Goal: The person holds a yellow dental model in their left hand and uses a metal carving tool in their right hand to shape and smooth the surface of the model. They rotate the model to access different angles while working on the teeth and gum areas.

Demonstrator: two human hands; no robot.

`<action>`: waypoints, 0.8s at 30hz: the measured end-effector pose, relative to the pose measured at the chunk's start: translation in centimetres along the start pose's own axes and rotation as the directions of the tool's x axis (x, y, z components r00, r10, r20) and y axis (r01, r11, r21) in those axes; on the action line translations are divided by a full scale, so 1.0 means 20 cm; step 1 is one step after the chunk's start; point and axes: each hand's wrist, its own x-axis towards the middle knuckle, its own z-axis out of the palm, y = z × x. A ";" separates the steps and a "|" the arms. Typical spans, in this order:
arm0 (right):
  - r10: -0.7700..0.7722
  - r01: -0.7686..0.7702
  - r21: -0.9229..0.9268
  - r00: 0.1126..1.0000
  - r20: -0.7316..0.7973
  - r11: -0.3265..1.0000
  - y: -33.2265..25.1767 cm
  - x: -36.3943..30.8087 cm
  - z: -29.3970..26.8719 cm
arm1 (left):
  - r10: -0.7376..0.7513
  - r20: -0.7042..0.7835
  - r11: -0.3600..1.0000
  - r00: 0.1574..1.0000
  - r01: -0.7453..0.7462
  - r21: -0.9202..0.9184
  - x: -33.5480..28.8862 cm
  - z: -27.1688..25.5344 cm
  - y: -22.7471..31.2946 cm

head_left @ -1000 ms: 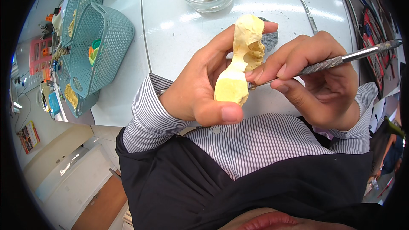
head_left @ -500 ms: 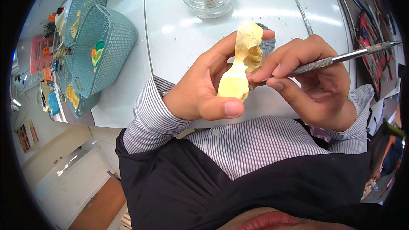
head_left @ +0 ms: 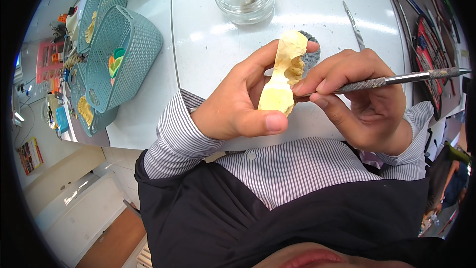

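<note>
My left hand (head_left: 233, 97) holds a pale yellow plaster dental cast (head_left: 278, 98), thumb along its near end and a fingertip behind its far end. Its notched, tooth-like side faces right. My right hand (head_left: 364, 97) grips a slim metal carving instrument (head_left: 396, 78) like a pen, with a knurled handle and a pointed back end sticking out to the right. The working tip meets the cast's right side, partly hidden by my fingers. Just beyond the cast, a grey lumpy piece (head_left: 311, 55) lies on the white table (head_left: 208, 59), partly covered.
A glass spirit burner (head_left: 245, 2) stands at the far middle. Another metal instrument (head_left: 353, 25) lies beyond my right hand. Left are blue-green mesh baskets (head_left: 126, 54) with yellow casts and coloured pieces inside. Right is an open red-and-black tool case (head_left: 429, 49). A person (head_left: 453, 183) is at the far right.
The instrument's back end has dipped, so it lies more level. The cast has turned slightly and sits a little lower and to the right in the view.
</note>
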 end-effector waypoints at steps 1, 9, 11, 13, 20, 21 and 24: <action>0.024 -0.024 0.016 1.000 -0.013 1.000 0.00 0.00 0.00 | -0.005 0.007 1.000 1.000 0.005 -0.014 0.00 0.00 0.00; 0.066 -0.014 0.221 0.971 -0.229 0.975 0.06 0.00 -0.02 | 0.009 0.069 0.986 0.998 0.003 -0.166 0.00 -0.03 0.00; 0.077 -0.007 0.224 0.949 -0.305 0.975 0.08 0.00 -0.06 | 0.029 0.080 0.972 0.996 -0.009 -0.234 0.00 -0.03 0.01; 0.081 -0.015 0.172 0.920 -0.382 0.985 0.09 -0.01 -0.08 | -0.006 0.082 0.978 0.997 0.023 -0.207 0.00 -0.02 0.04; 0.069 -0.013 0.165 0.937 -0.344 0.986 0.06 -0.01 -0.12 | 0.041 0.106 0.979 0.994 -0.019 -0.205 0.00 -0.01 0.03; 0.076 -0.018 0.170 0.936 -0.342 0.985 0.06 -0.01 -0.12 | 0.037 0.104 0.978 0.994 -0.014 -0.206 0.00 -0.02 0.03; 0.094 -0.030 0.186 0.934 -0.344 0.982 0.06 -0.01 -0.12 | 0.025 0.100 0.981 0.995 -0.005 -0.196 -0.01 -0.03 0.03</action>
